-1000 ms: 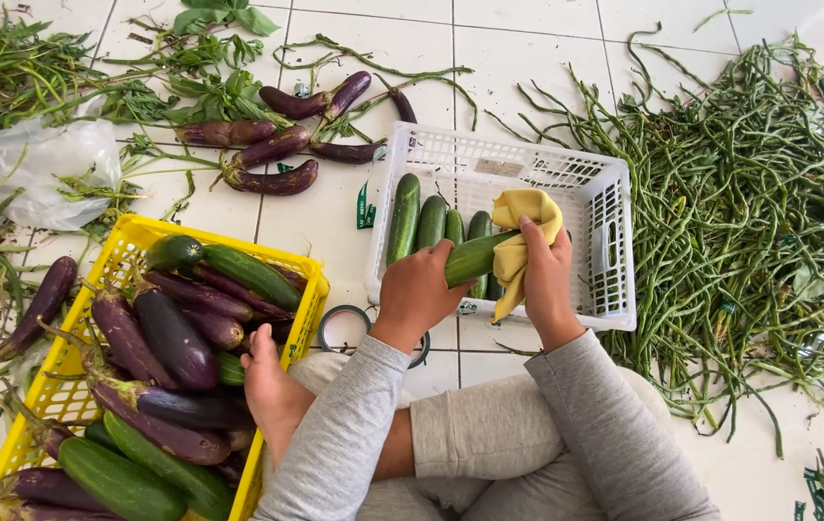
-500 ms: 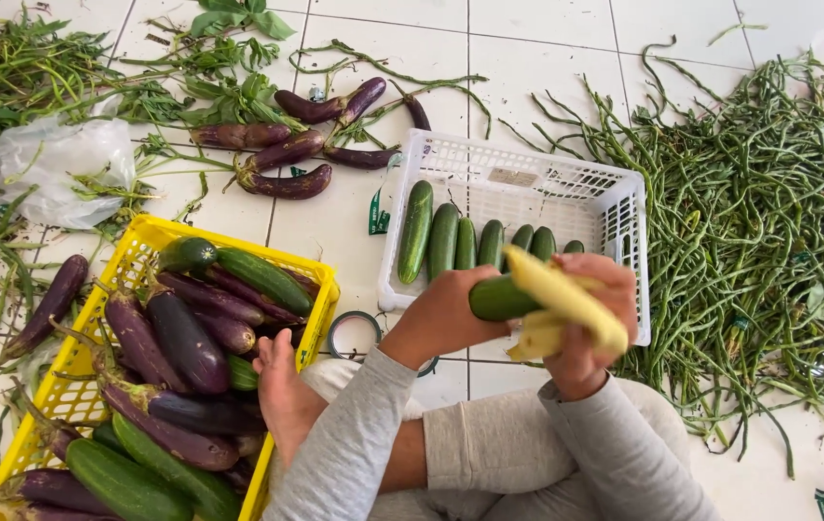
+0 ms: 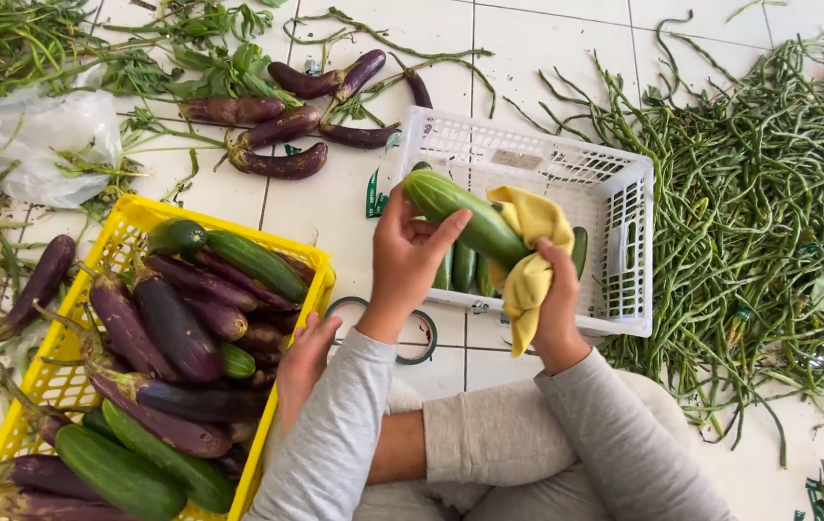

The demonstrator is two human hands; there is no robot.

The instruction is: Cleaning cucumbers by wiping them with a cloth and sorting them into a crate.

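Note:
My left hand (image 3: 410, 259) grips the lower end of a green cucumber (image 3: 458, 214) held up at a slant in front of a white plastic basket (image 3: 629, 227). My right hand (image 3: 555, 294) is closed on a yellow cloth (image 3: 531, 246) that is wrapped over the cucumber's other end. More cucumbers (image 3: 462, 267) lie inside the basket, partly hidden behind my hands. Both arms wear grey sleeves, and I sit cross-legged on the tiled floor.
A yellow crate (image 3: 127, 220) of purple eggplants and cucumbers stands at my left, with my foot (image 3: 304, 355) against it. Loose eggplants (image 3: 282, 127), greens and a plastic bag (image 3: 41, 145) lie beyond. A pile of long beans (image 3: 755, 193) covers the right. A tape roll (image 3: 424, 338) lies by my knee.
Both hands have lifted the cucumber higher and tilted it. The yellow cloth has shifted along it, from lying over the top to wrapping its right end.

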